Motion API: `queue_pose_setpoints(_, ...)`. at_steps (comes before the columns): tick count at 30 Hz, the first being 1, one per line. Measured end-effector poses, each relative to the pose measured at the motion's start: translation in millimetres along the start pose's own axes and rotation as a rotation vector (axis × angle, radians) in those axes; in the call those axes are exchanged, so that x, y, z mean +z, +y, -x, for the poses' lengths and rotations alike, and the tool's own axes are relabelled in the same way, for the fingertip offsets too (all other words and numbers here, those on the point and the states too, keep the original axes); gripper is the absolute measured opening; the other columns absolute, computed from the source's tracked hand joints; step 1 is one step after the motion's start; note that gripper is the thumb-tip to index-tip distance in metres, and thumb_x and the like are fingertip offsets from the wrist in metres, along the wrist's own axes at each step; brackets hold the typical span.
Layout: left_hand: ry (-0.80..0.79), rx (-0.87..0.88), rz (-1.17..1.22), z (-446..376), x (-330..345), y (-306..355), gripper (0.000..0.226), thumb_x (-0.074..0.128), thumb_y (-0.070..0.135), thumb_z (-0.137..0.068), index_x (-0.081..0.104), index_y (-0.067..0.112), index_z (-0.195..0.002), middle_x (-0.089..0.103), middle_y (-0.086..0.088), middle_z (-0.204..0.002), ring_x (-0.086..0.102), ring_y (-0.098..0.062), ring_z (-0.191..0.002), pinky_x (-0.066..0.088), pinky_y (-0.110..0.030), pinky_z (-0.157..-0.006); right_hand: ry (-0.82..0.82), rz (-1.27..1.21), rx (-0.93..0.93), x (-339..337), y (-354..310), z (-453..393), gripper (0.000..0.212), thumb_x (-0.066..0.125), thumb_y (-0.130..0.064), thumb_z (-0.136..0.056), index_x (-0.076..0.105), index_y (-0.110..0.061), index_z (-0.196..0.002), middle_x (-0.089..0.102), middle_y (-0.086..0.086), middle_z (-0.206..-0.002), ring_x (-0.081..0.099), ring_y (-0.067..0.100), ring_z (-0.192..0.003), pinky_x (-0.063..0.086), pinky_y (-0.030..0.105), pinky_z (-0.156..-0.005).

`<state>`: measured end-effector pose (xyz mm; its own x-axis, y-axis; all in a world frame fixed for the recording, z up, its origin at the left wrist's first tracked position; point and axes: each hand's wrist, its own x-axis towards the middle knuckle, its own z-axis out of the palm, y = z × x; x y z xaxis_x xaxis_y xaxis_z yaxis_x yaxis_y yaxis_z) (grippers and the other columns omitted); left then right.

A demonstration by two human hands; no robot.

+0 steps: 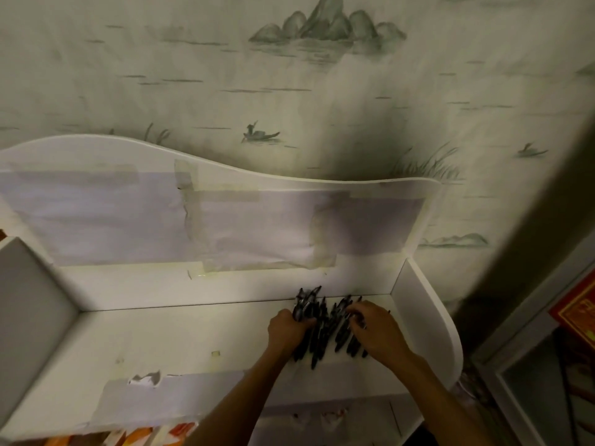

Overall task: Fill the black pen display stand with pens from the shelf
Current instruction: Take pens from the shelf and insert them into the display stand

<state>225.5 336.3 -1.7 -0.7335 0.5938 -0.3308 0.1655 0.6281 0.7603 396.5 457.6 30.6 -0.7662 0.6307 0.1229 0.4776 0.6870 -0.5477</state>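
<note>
In the head view, a pile of black pens [325, 329] is seen lower right of centre, on the white shelf [161, 342] near its right wall. A bundle is gripped by the left hand [288, 328]; pens are pinched by the right hand's [375, 331] curled fingers.

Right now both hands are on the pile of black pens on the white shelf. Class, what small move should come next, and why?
Probably close the left hand round its bunch and lift it off the shelf. It already grips several pens at the pile's left edge, while the right hand rests on the others, its fingers curled over them. The display stand is not in view, so the pens must be carried to it.
</note>
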Motion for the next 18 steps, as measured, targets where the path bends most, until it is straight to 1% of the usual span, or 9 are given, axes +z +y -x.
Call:
queue_pose_setpoints(3,0.032,0.043,-0.037,-2,1,2,0.034,0.078,0.040,-0.082,0.054,0.018,-0.070,0.057,0.004,-0.067,0.052,-0.006,-0.057,0.036,-0.016,-0.045,-0.003,0.009,0.003,-2,0,1,0.027,0.056,-0.020,-0.098,0.066,-0.020,-0.122,0.065,-0.001,-0.116,0.060,0.013,-0.099,0.048,0.025,-0.085)
queue_pose_setpoints(6,0.043,0.069,-0.059,-3,-1,3,0.034,0.075,0.033,-0.082,0.052,0.017,-0.064,0.055,0.003,-0.062,0.051,-0.006,-0.052,0.034,-0.010,-0.036,0.002,0.031,-0.005,-2,1,2,0.025,0.056,-0.020,-0.098,0.067,-0.018,-0.120,0.066,0.002,-0.112,0.061,0.014,-0.096,0.048,0.025,-0.081)
queue_pose_setpoints(8,0.024,0.103,-0.135,-6,-3,6,0.034,0.079,0.033,-0.078,0.052,0.019,-0.063,0.055,0.005,-0.062,0.050,-0.004,-0.052,0.033,-0.009,-0.036,0.002,0.030,-0.010,-2,1,2,0.025,0.056,-0.019,-0.098,0.067,-0.018,-0.120,0.066,0.003,-0.112,0.061,0.015,-0.095,0.048,0.025,-0.081)
queue_pose_setpoints(9,0.003,0.121,-0.194,-7,-4,10,0.032,0.081,0.032,-0.075,0.053,0.020,-0.066,0.058,0.005,-0.066,0.052,-0.004,-0.055,0.038,-0.010,-0.040,-0.002,0.028,-0.008,-1,0,2,0.025,0.055,-0.019,-0.098,0.066,-0.018,-0.121,0.066,0.003,-0.113,0.061,0.015,-0.096,0.048,0.026,-0.083)
queue_pose_setpoints(11,-0.037,0.166,-0.253,-8,-6,18,0.028,0.084,0.027,-0.070,0.062,0.019,-0.087,0.066,0.000,-0.086,0.060,-0.008,-0.069,0.052,-0.018,-0.058,-0.014,0.033,-0.003,0,-2,1,0.026,0.055,-0.021,-0.098,0.065,-0.020,-0.122,0.065,0.003,-0.116,0.060,0.016,-0.099,0.048,0.027,-0.085)
queue_pose_setpoints(13,-0.038,0.228,-0.242,-7,-4,23,0.058,0.084,0.026,-0.069,0.059,0.025,-0.121,0.067,-0.003,-0.108,0.066,-0.016,-0.088,0.054,-0.024,-0.071,-0.011,0.045,-0.001,2,-6,0,0.027,0.056,-0.022,-0.098,0.065,-0.020,-0.123,0.065,0.002,-0.118,0.060,0.015,-0.101,0.047,0.024,-0.087)
queue_pose_setpoints(14,-0.032,0.233,-0.244,-6,-3,25,0.063,0.083,0.030,-0.069,0.057,0.027,-0.127,0.066,-0.003,-0.112,0.065,-0.017,-0.092,0.053,-0.024,-0.072,-0.004,0.043,0.000,2,-9,-1,0.027,0.057,-0.022,-0.098,0.065,-0.020,-0.123,0.065,0.002,-0.119,0.061,0.014,-0.101,0.047,0.023,-0.087)
queue_pose_setpoints(16,-0.026,0.212,-0.271,-4,-2,25,0.051,0.079,0.038,-0.071,0.062,0.025,-0.117,0.069,-0.001,-0.105,0.064,-0.014,-0.084,0.053,-0.023,-0.070,0.015,0.035,-0.002,2,-12,-3,0.026,0.057,-0.023,-0.097,0.066,-0.020,-0.121,0.066,0.000,-0.117,0.061,0.012,-0.099,0.047,0.021,-0.086)
queue_pose_setpoints(18,-0.022,0.205,-0.286,-3,-4,20,0.029,0.073,0.044,-0.074,0.066,0.025,-0.095,0.069,0.003,-0.088,0.059,-0.009,-0.071,0.051,-0.021,-0.063,0.025,0.036,-0.011,2,-15,-6,0.024,0.057,-0.023,-0.097,0.067,-0.021,-0.119,0.067,-0.001,-0.116,0.061,0.011,-0.096,0.046,0.021,-0.085)
